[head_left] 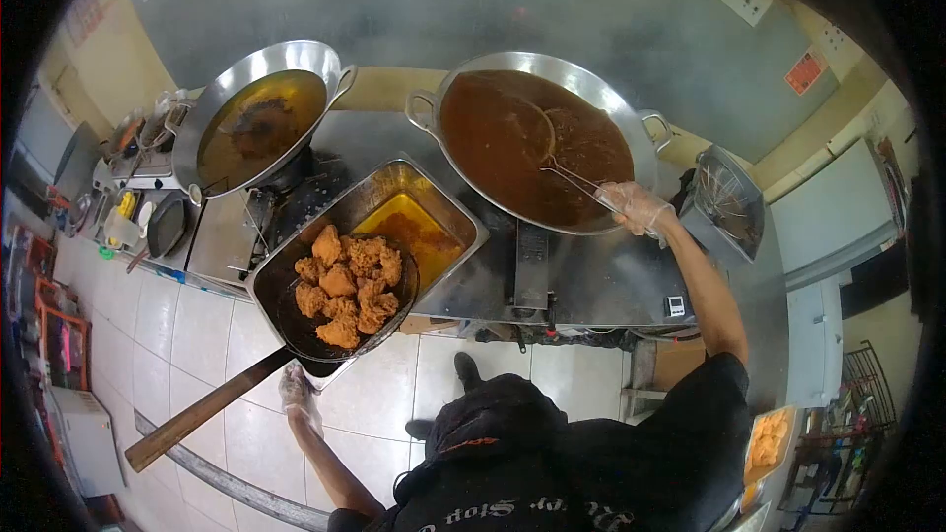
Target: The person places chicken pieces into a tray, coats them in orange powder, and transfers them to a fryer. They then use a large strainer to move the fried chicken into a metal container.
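Some brown liquid [503,172] partly hides the skimmer [575,178].

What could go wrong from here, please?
The long wooden handle sticks out past the counter; a bump might tip the fried pieces.
The tray overhangs the counter edge, so it may tilt and spill its oily liquid.
The right hand holds the skimmer over the wok; if the liquid is hot, splashes could burn.

Chicken [347,281] lies in the strainer [287,313] over the tray [455,205].
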The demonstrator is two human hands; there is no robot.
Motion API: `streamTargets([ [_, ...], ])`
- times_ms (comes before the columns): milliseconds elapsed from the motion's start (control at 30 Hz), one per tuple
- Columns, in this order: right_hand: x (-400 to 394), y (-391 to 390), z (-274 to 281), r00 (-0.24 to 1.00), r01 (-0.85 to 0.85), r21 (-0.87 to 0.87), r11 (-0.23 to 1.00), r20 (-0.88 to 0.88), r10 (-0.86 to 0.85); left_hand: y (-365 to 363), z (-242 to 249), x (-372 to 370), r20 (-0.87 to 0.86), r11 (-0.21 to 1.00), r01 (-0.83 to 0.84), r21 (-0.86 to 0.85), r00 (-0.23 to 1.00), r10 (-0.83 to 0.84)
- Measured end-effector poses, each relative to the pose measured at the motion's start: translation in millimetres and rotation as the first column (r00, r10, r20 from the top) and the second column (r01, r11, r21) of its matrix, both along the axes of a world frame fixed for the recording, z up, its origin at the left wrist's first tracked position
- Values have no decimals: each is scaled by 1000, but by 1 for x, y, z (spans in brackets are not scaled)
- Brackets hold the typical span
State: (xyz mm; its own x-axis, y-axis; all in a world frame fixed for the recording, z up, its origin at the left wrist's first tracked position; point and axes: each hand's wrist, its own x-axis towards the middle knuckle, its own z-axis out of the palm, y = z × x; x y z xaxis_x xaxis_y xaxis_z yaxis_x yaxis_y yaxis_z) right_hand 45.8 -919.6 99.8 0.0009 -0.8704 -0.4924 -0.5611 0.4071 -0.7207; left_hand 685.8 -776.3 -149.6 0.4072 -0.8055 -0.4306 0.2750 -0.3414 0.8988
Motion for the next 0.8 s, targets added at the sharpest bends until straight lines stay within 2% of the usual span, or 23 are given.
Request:
streamTargets([
  [100,5,4,0,999,-22,-13,1000,46,22,-2,8,-4,46,999,12,50,999,-15],
  [233,17,21,6,995,-18,-19,1000,94,19,-1,-5,3,17,999,36,-10,999,-36],
  [267,21,26,8,996,2,-18,1000,85,-1,-2,-26,16,18,993,90,-77,996,-89],
  [333,26,36,10,997,20,-21,1000,74,-18,-2,-24,13,13,996,76,-54,997,-76],
  [400,25,46,7,983,-10,-20,1000,183,13,1,-27,14,28,991,93,-100,996,-90],
  [600,30,77,3,983,24,-47,999,183,-15,-4,-36,21,46,981,160,-107,987,-156],
  [633,39,85,9,983,21,-50,999,181,-11,-5,-38,23,59,983,164,-77,985,-160],
  [767,93,125,51,993,95,-126,987,87,-85,-6,-51,26,34,962,182,-204,983,-178],
  [800,109,134,58,991,133,-148,980,48,-127,-9,-60,33,93,949,246,-196,968,-232],
])
